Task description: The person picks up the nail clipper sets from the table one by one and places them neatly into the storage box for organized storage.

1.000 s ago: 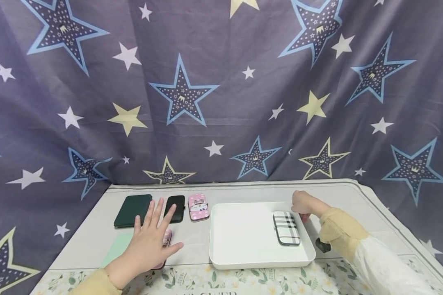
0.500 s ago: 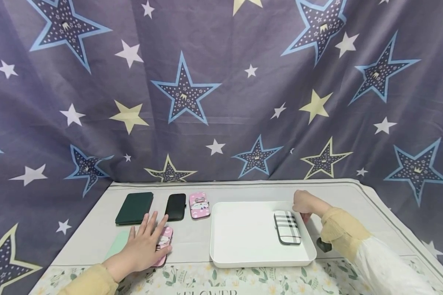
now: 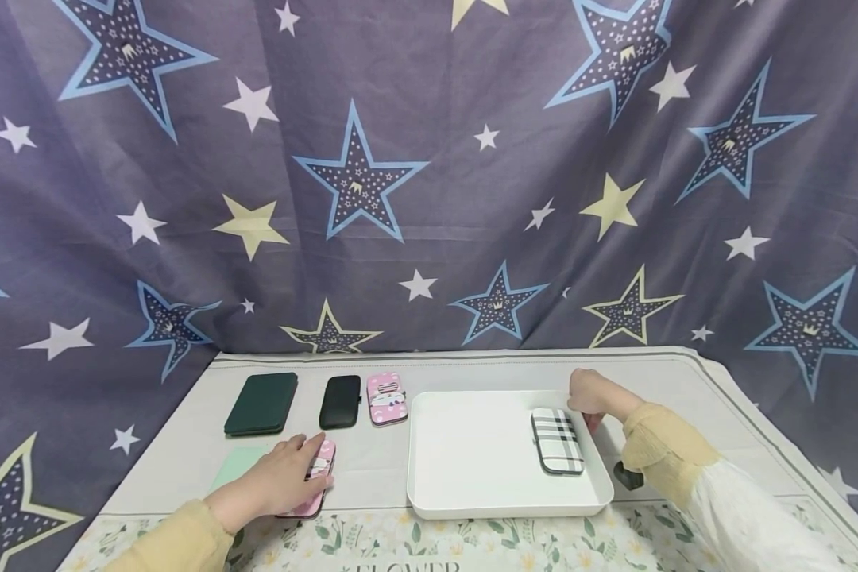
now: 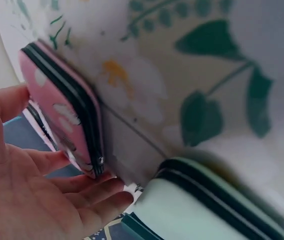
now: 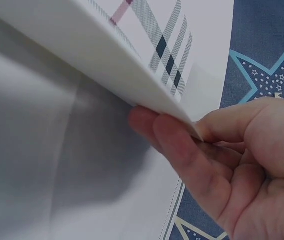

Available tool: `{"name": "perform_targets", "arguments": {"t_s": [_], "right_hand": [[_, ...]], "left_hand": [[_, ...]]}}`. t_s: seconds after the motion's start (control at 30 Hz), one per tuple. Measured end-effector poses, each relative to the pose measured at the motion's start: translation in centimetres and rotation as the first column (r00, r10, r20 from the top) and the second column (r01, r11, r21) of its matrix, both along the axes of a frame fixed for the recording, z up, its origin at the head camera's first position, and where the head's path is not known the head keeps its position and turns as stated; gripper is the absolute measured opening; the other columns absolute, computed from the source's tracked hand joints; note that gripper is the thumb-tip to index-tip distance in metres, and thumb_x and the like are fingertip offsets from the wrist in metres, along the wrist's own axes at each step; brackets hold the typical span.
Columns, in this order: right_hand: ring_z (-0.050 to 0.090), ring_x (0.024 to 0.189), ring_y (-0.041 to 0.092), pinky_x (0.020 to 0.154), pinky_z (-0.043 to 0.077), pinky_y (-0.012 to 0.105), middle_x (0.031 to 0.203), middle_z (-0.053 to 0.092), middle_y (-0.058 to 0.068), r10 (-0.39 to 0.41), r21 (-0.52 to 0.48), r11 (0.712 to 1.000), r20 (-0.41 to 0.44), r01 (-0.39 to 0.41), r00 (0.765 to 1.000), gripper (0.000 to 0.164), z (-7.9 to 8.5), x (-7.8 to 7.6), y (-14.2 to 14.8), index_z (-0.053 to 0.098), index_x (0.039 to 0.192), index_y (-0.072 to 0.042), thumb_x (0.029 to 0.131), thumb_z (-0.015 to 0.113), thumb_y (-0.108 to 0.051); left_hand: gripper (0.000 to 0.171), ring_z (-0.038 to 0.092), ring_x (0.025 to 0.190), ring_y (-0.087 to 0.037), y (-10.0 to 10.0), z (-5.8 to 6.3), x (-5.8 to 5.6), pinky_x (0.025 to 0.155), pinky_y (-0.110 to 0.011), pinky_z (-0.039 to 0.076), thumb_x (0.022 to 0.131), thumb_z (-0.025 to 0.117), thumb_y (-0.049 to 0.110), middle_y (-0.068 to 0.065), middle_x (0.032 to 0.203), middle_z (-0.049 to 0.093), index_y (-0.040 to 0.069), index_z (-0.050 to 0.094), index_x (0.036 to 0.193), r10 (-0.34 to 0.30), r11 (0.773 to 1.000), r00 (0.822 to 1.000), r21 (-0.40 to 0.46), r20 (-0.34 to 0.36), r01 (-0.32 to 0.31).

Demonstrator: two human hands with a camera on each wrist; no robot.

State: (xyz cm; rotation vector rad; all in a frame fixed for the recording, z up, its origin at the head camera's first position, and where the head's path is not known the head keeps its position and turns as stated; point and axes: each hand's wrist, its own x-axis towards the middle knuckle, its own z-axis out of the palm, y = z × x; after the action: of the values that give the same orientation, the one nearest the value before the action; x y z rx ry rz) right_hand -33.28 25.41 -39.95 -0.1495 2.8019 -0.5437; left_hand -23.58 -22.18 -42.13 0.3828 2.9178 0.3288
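My left hand [image 3: 284, 475] lies over a pink patterned case [image 3: 314, 491] at the front left of the table. In the left wrist view, the thumb and fingers hold the sides of this pink case [image 4: 64, 107], which has a dark band along its edge. Beside it lies a mint green case [image 3: 237, 463], partly covered by the left hand. On the right, my right hand [image 3: 595, 395] pinches the rim of a white tray [image 3: 472, 508]. A black-and-white plaid case [image 3: 558, 442] lies inside that tray, near its right wall. The right wrist view shows thumb and fingers on either side of the tray wall [image 5: 131, 85].
Behind the left hand lie a dark green case [image 3: 260, 403], a black case [image 3: 340, 402] and another pink case [image 3: 387, 399]. A small dark object [image 3: 628, 476] sits right of the tray, partly behind the sleeve. A star-patterned curtain [image 3: 429, 199] hangs behind the table.
My left hand has come down and back from above the cases, and its spread fingers have closed around the front pink case. The right hand stays on the tray rim.
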Motion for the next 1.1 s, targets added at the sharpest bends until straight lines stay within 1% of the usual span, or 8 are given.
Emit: {"name": "perform_targets", "arguments": {"t_s": [0.27,0.43,0.63,0.77,0.83,0.9,1.07,1.1], "right_hand": [[0.061,0.043,0.016,0.045,0.053,0.026,0.054,0.060,0.011,0.005,-0.006,1.000,-0.009,-0.005,1.000,0.014,-0.1,-0.1,0.2,0.061,0.081,0.009,0.080,0.048,0.004],[0.061,0.042,0.016,0.045,0.053,0.026,0.053,0.060,0.011,0.000,-0.003,1.000,-0.004,0.000,1.000,0.014,-0.1,-0.2,0.2,0.062,0.081,0.009,0.081,0.049,0.004],[0.061,0.042,0.016,0.045,0.054,0.026,0.054,0.060,0.011,-0.010,-0.006,1.000,0.003,0.011,1.000,0.015,-0.1,-0.2,0.1,0.062,0.081,0.010,0.080,0.048,0.004],[0.062,0.043,0.016,0.046,0.054,0.026,0.055,0.060,0.011,-0.009,0.002,1.000,0.007,0.009,1.000,0.015,-0.1,-0.2,0.1,0.062,0.081,0.010,0.081,0.048,0.004],[0.062,0.043,0.016,0.046,0.054,0.026,0.055,0.060,0.011,-0.006,0.004,1.000,0.009,0.006,1.000,0.015,-0.1,-0.2,0.1,0.062,0.081,0.009,0.081,0.048,0.004],[0.062,0.043,0.016,0.046,0.054,0.026,0.055,0.060,0.011,-0.006,0.002,1.000,0.011,0.006,1.000,0.015,-0.1,-0.2,0.1,0.062,0.079,0.009,0.082,0.048,0.004],[0.061,0.043,0.016,0.045,0.054,0.026,0.055,0.060,0.011,-0.010,0.001,1.000,0.005,0.010,1.000,0.015,-0.1,-0.2,0.0,0.062,0.080,0.008,0.081,0.048,0.004],[0.061,0.043,0.016,0.045,0.054,0.026,0.055,0.060,0.011,-0.012,0.000,1.000,0.005,0.012,1.000,0.015,-0.1,-0.2,0.0,0.062,0.080,0.009,0.081,0.048,0.004]], "left_hand": [[0.061,0.056,0.104,-0.042,0.2,0.5,-1.2,0.087,-0.058,0.046,0.080,0.072,0.035,-0.024,0.109,0.059,-0.002,0.055,0.125,-0.002,1.000,0.998,-0.026,-0.055,0.001],[0.060,0.059,0.094,-0.034,0.3,0.6,-1.8,0.083,-0.050,0.050,0.070,0.082,0.031,-0.017,0.098,0.061,-0.002,0.060,0.115,0.042,0.998,0.997,0.053,-0.063,-0.038],[0.057,0.058,0.094,-0.029,-0.1,0.3,-2.8,0.082,-0.046,0.050,0.058,0.089,0.031,-0.010,0.098,0.064,0.002,0.065,0.101,0.106,0.982,0.994,0.159,-0.037,-0.099],[0.054,0.055,0.085,-0.024,-0.6,0.1,-3.1,0.073,-0.040,0.049,0.057,0.090,0.030,-0.007,0.092,0.062,0.004,0.064,0.097,0.138,0.963,0.990,0.229,0.033,-0.141],[0.051,0.052,0.080,-0.021,-0.9,0.2,-3.1,0.068,-0.035,0.047,0.060,0.089,0.027,-0.007,0.089,0.060,0.003,0.064,0.097,0.149,0.948,0.985,0.272,0.084,-0.167],[0.045,0.049,0.072,-0.018,-1.1,0.3,-3.2,0.061,-0.032,0.045,0.063,0.087,0.020,-0.006,0.086,0.058,0.002,0.065,0.098,0.168,0.921,0.975,0.330,0.145,-0.208],[0.033,0.040,0.049,-0.010,-1.5,0.6,-3.1,0.046,-0.024,0.035,0.073,0.077,0.002,-0.005,0.070,0.058,-0.001,0.066,0.104,0.180,0.815,0.937,0.488,0.300,-0.313],[0.032,0.040,0.048,-0.010,-1.6,0.7,-3.1,0.045,-0.023,0.035,0.074,0.075,0.001,-0.004,0.067,0.059,-0.002,0.065,0.105,0.173,0.802,0.933,0.504,0.314,-0.319]]}}
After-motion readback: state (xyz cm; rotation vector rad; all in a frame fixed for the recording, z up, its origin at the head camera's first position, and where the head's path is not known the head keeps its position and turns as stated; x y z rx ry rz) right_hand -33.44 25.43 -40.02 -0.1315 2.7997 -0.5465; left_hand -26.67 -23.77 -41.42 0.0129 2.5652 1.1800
